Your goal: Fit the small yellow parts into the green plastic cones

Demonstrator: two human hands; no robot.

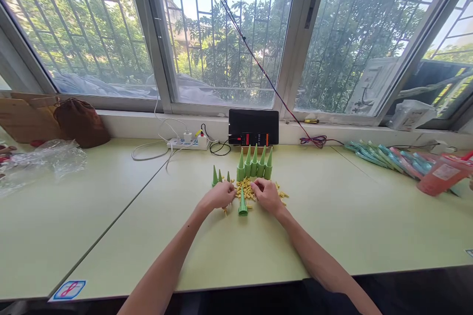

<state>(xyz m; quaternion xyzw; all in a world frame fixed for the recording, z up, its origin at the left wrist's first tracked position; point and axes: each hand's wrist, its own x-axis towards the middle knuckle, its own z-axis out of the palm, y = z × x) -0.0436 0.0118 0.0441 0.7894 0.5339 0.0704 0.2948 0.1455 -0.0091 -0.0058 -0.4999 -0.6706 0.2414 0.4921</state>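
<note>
My left hand [219, 195] and my right hand [266, 195] rest on a pale green table [111, 216], on either side of a heap of small yellow pieces [247, 190]. Both hands have their fingers curled down into the heap; what they pinch is too small to make out. A green cone [243, 203] stands upright between the hands, near the front of the heap. Behind the heap stands a tight group of several taller green cones [254, 163]. A few smaller green cones [220, 176] stand just behind my left hand.
A black phone [253, 127] leans against the window sill behind the cones, with a white power strip [187, 143] and cables to its left. A brown pouch [81, 122] and crumpled clear plastic [44, 157] lie far left. Teal and pink packets [391, 156] lie far right.
</note>
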